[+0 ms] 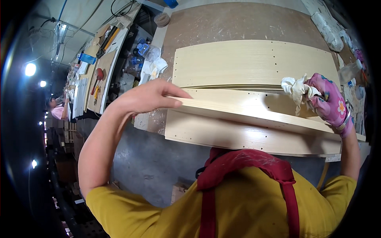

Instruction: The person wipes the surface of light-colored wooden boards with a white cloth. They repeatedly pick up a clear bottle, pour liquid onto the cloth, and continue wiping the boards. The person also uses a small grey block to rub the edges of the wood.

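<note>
My bare left hand grips the left end of a long pale wood board, thumb on the near side and fingers over the far side. The board is tilted up on its long edge. At its right end, my right hand, in a pink flowered glove, clutches a crumpled white cloth. Behind the raised board lies another pale panel with small drilled holes. A further pale panel, also drilled, lies on the near side, close to my apron.
The brown worktable extends beyond the panels. Plastic bottles and white rags sit off its left side. A clear container stands at the right. Farther left, a bench holds tools, and a person in pink is beyond it.
</note>
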`<state>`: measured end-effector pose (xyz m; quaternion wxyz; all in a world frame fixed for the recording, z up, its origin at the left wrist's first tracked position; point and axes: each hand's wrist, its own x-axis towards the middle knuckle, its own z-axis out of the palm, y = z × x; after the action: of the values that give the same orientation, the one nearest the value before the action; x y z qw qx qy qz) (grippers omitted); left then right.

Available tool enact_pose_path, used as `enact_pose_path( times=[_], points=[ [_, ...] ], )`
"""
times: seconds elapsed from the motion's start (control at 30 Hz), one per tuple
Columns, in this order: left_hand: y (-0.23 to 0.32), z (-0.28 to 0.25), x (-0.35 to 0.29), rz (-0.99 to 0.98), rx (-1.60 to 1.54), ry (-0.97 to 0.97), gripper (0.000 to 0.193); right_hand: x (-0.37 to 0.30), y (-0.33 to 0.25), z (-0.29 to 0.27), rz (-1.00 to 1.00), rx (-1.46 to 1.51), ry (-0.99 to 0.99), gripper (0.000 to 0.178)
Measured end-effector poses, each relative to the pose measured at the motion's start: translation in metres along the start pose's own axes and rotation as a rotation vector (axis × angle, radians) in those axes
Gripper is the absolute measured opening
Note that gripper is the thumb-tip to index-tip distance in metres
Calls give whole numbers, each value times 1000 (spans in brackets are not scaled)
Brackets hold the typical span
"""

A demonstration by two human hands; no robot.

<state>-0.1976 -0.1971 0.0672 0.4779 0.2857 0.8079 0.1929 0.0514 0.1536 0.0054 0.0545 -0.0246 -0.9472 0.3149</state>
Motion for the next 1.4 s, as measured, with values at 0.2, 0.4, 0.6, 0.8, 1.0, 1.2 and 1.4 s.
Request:
enact_pose_path(
  times=[0.2, 0.4, 0.6, 0.8, 1.0, 1.2, 1.4],
  points=[
    [-28, -21, -18, -89, 29, 77, 30, -3, -5, 2, 2, -38, 35, 49],
    [-13, -5, -5, -16, -15, 31, 33, -1, -3, 1, 5, -42, 0, 50],
    [-23, -18, -17, -69, 68, 53, 34, -6, -4, 0, 33, -28, 0, 53],
    [-11, -7, -7, -28, 54, 28, 33, -1, -4, 2, 3, -56, 19, 49],
    [-23, -14, -10, -33, 26, 34, 32, -4, -4, 1, 6, -43, 37, 43],
    [-3, -7, -5, -46, 121, 23, 33, -1, -7, 3, -15, -48, 54, 41],
    [-14, -18, -13, -36, 158, 32, 31, -6, 0, 4, 36, -80, 50, 59]
  ],
)
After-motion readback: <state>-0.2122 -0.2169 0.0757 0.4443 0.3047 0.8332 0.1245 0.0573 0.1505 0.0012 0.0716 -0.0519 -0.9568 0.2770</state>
